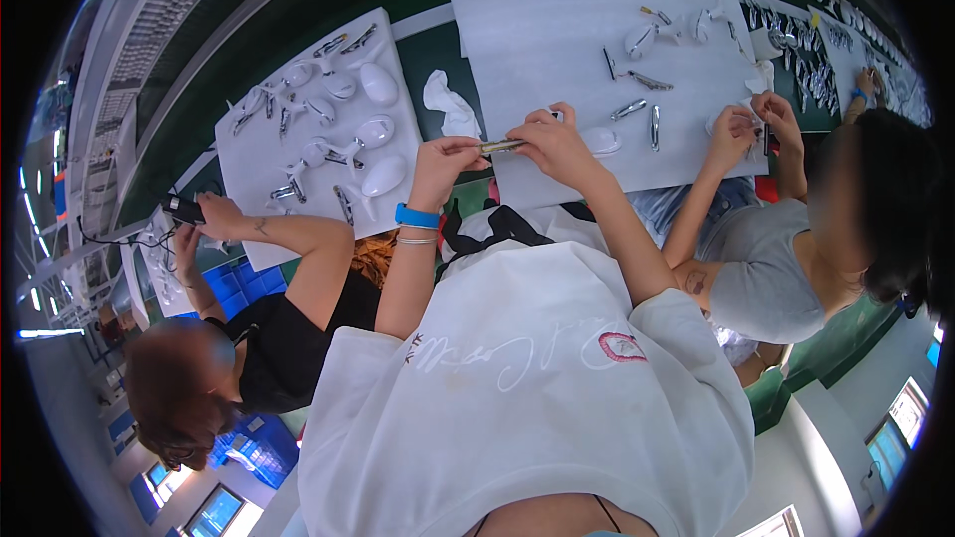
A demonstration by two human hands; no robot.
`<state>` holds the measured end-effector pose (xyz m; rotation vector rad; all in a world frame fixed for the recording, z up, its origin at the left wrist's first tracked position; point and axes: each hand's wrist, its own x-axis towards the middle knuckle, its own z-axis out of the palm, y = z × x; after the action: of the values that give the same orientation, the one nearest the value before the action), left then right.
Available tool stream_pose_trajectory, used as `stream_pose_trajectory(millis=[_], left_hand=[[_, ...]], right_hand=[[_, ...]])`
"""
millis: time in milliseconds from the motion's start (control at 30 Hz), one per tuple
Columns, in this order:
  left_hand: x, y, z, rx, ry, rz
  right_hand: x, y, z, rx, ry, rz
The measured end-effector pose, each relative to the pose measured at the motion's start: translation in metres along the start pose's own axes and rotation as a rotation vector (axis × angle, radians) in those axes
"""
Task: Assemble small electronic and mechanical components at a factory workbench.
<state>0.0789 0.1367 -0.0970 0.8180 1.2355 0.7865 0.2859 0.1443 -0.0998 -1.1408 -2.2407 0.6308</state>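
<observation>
Between my two hands, just over the near edge of the white-covered table (537,60), is a slim, shiny metal piece (500,146) lying crosswise. My left hand (446,171), with a blue band at the wrist, pinches its left end. The fingers of my right hand (555,144) close on its right end, and the index finger is raised. What exactly the piece is cannot be made out. Close beside my right hand, a white oval part (601,141) lies on the sheet. Farther right are two short chrome pieces (655,127) (628,109).
A crumpled white cloth (451,104) lies beyond my left hand. On the left table (348,50) are several white oval parts (384,175) and chrome pieces. A co-worker on my left holds a black device (182,209); another sits close on my right, hands (753,131) over the table.
</observation>
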Motion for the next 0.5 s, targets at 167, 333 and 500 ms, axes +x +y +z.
stream_pose_trajectory(millis=[167, 333, 500], left_hand=[[-0.003, -0.004, -0.005, -0.155, 0.002, -0.040], [-0.001, -0.008, -0.007, -0.172, -0.045, -0.042], [0.003, -0.014, -0.007, -0.178, -0.078, -0.048]], right_hand=[[-0.006, 0.003, -0.010, 0.025, 0.067, 0.098], [-0.011, 0.018, -0.009, -0.053, 0.001, 0.121], [-0.004, 0.018, 0.000, -0.114, -0.050, 0.106]])
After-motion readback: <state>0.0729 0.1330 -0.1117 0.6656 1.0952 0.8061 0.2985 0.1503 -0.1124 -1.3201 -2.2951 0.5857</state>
